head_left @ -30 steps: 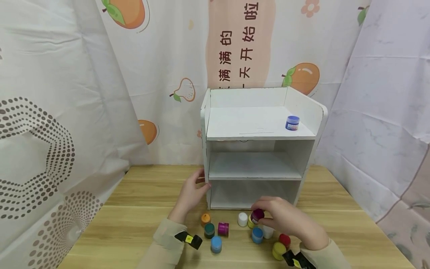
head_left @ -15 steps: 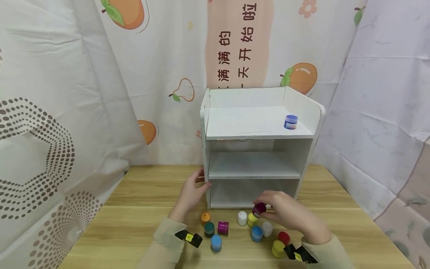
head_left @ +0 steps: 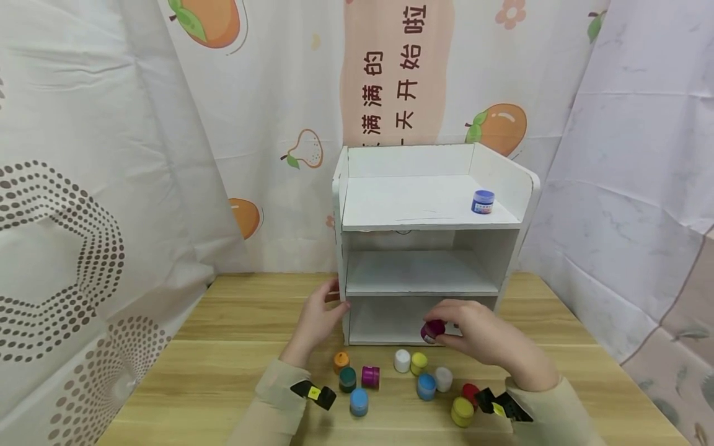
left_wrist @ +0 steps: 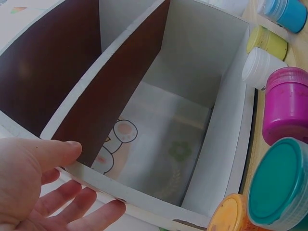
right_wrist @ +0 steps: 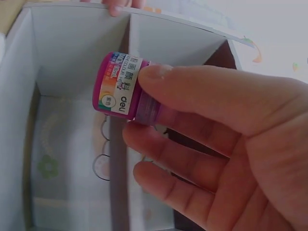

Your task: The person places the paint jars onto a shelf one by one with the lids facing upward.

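Observation:
My right hand (head_left: 481, 334) pinches a small purple paint jar (head_left: 432, 332) between thumb and fingers, in front of the lowest compartment of a white shelf unit (head_left: 429, 288). In the right wrist view the paint jar (right_wrist: 115, 86) lies tilted, its label facing the camera. At the unit's left side panel, my left hand (head_left: 315, 319) holds the edge, thumb at the front and fingers along the outer face. The left wrist view shows the thumb of this hand (left_wrist: 29, 183) near where the middle board meets the panel.
A blue paint jar (head_left: 482, 202) stands on the top board at right. Several jars are spread on the wooden table (head_left: 184, 384) before the unit, including an orange jar (head_left: 341, 362), a magenta jar (head_left: 370, 377) and a yellow jar (head_left: 462, 412). Curtains surround the table.
My right hand has lifted the purple paint jar up from among the jars near the yellow one to the front of the lowest compartment. My left hand stays at the side panel.

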Action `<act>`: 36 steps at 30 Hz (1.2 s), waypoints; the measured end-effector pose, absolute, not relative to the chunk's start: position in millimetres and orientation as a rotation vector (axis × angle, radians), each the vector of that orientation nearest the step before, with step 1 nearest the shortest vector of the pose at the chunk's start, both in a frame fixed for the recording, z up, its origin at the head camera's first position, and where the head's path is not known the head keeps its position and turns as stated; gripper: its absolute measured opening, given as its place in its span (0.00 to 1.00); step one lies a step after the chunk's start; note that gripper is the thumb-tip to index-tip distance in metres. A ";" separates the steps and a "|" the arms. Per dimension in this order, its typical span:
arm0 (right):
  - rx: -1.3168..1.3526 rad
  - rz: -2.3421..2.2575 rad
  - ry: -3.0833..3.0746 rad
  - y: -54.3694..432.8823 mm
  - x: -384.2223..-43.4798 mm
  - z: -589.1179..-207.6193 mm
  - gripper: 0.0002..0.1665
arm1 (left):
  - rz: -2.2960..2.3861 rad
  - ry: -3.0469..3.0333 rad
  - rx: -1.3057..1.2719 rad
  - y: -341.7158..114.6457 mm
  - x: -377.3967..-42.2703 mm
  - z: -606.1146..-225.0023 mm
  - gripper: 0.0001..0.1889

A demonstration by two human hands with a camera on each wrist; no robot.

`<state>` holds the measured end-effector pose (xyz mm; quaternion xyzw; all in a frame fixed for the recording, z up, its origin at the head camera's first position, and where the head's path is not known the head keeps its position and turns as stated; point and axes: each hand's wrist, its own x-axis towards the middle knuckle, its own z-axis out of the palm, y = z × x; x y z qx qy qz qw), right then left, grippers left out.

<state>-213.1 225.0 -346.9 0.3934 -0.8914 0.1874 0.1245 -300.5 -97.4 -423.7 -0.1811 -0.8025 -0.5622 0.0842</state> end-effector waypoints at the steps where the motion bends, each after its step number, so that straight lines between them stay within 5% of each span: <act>1: 1.146 0.537 -2.596 225.2 -213.5 -343.6 0.17 | -1.677 -2.394 -0.543 -97.3 -300.6 -423.8 0.30; 36: 1.127 0.382 -2.347 237.1 -223.0 -253.5 0.24 | -1.658 -2.410 -0.550 -98.6 -300.0 -422.7 0.30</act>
